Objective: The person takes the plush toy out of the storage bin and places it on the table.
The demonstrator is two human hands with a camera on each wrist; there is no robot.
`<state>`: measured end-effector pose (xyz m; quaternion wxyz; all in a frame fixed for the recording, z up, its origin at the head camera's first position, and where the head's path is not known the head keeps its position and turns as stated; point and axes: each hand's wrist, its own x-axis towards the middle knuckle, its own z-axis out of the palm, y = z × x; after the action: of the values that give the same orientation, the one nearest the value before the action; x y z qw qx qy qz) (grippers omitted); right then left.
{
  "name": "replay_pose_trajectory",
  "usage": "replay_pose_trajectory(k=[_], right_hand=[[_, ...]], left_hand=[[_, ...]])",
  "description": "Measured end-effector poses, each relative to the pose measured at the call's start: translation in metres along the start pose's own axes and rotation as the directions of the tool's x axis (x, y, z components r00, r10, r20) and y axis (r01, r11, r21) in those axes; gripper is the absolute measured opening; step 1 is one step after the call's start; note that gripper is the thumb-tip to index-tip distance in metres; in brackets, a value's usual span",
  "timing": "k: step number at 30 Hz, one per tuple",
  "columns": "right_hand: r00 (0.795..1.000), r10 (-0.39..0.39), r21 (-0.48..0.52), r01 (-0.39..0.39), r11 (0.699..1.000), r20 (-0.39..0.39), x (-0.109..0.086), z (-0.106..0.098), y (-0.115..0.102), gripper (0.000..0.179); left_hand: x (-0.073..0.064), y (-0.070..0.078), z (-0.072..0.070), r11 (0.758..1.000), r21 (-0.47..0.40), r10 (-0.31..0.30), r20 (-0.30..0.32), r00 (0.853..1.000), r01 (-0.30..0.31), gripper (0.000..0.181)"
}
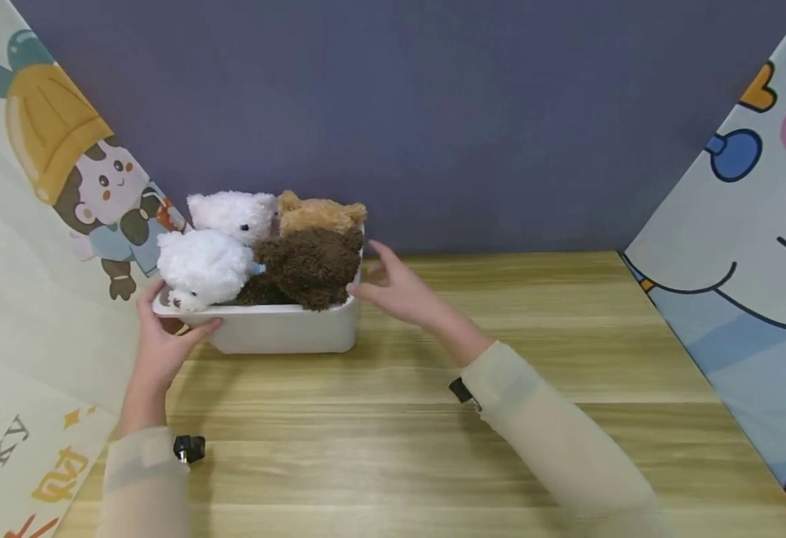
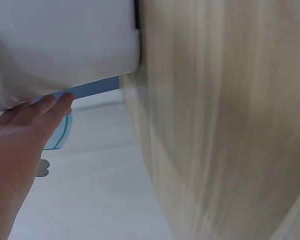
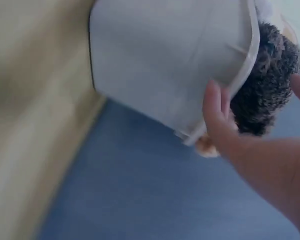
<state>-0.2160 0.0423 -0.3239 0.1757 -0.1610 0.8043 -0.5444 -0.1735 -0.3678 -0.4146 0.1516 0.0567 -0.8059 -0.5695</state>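
A white plastic storage bin (image 1: 285,329) filled with plush toys stands on the wooden table, near the back wall. In it are a white plush (image 1: 205,261) at the front left, another white plush (image 1: 228,213) behind, a tan plush (image 1: 319,215) at the back right and a dark brown plush (image 1: 312,265) at the front right. My left hand (image 1: 163,344) holds the bin's left front corner, thumb on the front face and fingers along the left side. At the right end, my right hand (image 1: 400,291) is spread, its fingertips right at the rim beside the brown plush.
A dark blue-grey wall (image 1: 433,134) rises behind the bin. Printed panels flank the table (image 1: 379,448): a left one (image 1: 43,314) close beside the bin, and a right one (image 1: 722,261) farther off.
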Motion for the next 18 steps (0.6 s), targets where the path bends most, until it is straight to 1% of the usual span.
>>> replay_pose_trajectory(k=[1,3,4,6,8,12,15,18], right_hand=[[1.000,-0.026,-0.083,0.025,0.996,-0.009,0.002,-0.003,-0.005,0.099],[0.997,-0.078,-0.238,0.073,0.968,-0.013,0.006,-0.008,-0.015,0.104],[0.995,-0.103,-0.291,0.097,0.952,-0.006,0.009,-0.010,-0.019,0.106],[0.991,-0.129,-0.358,0.129,0.925,0.024,0.015,-0.012,-0.027,0.106],[0.989,-0.135,-0.388,0.145,0.910,0.054,0.021,-0.012,-0.031,0.105],[0.987,-0.136,-0.386,0.158,0.909,0.085,0.033,-0.008,-0.032,0.107],[0.986,-0.147,-0.384,0.168,0.908,0.082,0.039,-0.004,-0.028,0.107],[0.985,-0.153,-0.393,0.173,0.903,0.081,0.044,0.000,-0.025,0.106]], left_hand=[[0.000,-0.001,0.001,1.000,0.012,-0.002,-0.017,1.000,0.002,0.114],[0.000,-0.003,0.003,1.000,0.012,-0.012,-0.043,0.999,0.012,0.112],[0.001,-0.004,0.003,1.000,0.019,-0.015,-0.052,0.999,0.016,0.112],[0.002,-0.006,0.003,0.999,0.017,-0.028,-0.064,0.998,0.029,0.113],[0.003,-0.008,0.004,0.999,0.019,-0.041,-0.086,0.995,0.042,0.113],[0.005,-0.010,0.002,0.997,0.048,-0.055,-0.110,0.992,0.060,0.111],[0.005,-0.009,0.002,0.996,0.063,-0.054,-0.101,0.993,0.061,0.111],[0.004,-0.012,0.002,0.997,0.058,-0.050,-0.084,0.995,0.055,0.110]])
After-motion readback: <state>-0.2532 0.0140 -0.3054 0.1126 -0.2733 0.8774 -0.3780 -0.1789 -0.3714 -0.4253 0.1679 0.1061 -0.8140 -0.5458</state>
